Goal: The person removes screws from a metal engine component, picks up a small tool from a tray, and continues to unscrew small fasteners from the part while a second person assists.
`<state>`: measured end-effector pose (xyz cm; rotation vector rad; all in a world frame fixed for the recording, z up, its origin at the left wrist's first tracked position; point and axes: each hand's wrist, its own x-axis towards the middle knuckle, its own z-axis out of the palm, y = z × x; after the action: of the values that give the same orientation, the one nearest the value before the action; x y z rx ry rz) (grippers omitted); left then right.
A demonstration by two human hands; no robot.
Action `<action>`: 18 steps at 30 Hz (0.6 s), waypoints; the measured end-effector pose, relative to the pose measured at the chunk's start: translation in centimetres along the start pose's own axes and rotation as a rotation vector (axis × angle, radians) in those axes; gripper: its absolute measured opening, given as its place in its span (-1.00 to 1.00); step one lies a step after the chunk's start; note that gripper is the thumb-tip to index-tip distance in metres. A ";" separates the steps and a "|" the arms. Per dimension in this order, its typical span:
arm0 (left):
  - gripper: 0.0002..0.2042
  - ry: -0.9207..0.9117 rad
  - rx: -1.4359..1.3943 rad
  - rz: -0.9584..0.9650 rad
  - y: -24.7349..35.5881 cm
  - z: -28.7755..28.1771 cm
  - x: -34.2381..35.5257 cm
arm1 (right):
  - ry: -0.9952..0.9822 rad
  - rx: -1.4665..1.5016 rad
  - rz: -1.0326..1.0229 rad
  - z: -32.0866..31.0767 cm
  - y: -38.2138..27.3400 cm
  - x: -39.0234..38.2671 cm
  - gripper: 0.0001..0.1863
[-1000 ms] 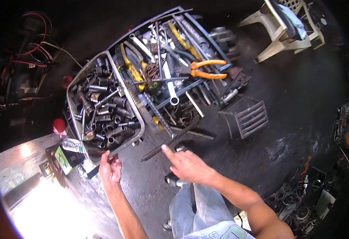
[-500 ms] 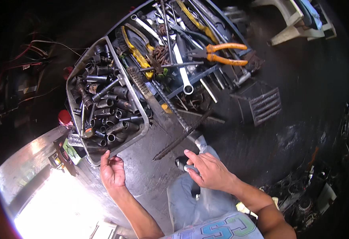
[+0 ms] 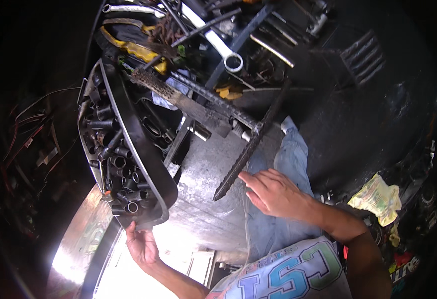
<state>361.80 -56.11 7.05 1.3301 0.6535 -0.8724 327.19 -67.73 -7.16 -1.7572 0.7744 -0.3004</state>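
A metal tray point(image 3: 154, 169) full of dark sockets point(image 3: 121, 162) stands tilted, its right side raised so the outer wall shows. My left hand point(image 3: 142, 245) grips its near corner, thumb up against the rim and fingers underneath. My right hand point(image 3: 280, 195) hovers above my jeans, its index finger stretched and the thumb apart from it. I see nothing between those fingers. Close to its fingertips lies a dark rod-like bar with a rough edge point(image 3: 251, 154). Beyond it are a wire brush with a wooden handle point(image 3: 178, 97) and a combination wrench point(image 3: 216, 42).
Yellow-handled pliers point(image 3: 133, 47) and other tools fill a tray at the far side. A slatted metal piece point(image 3: 363, 57) lies on the dark floor at far right. A yellow plastic packet point(image 3: 378, 199) lies to the right. Bright light washes out the lower left.
My left hand has taken hold of the socket tray's near corner, and the tray has tipped up on its right side. The view has shifted. A grey object by my right fingers no longer shows.
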 end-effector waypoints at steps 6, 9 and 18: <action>-0.68 0.038 -0.063 -0.163 1.2 2.8 -1.5 | 0.032 -0.015 0.080 4.8 2.3 -1.1 -0.44; -0.68 0.011 -0.082 -0.182 1.5 2.8 -1.8 | 0.040 -0.013 0.168 6.3 2.9 -1.8 -0.42; -0.67 -0.014 -0.045 -0.232 0.2 2.2 -1.1 | 0.072 -0.014 0.162 9.7 4.7 -3.8 -0.43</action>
<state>361.24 -58.09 8.43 1.2225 0.8229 -1.0468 328.11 -58.65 -13.98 -1.6925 0.9667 -0.2510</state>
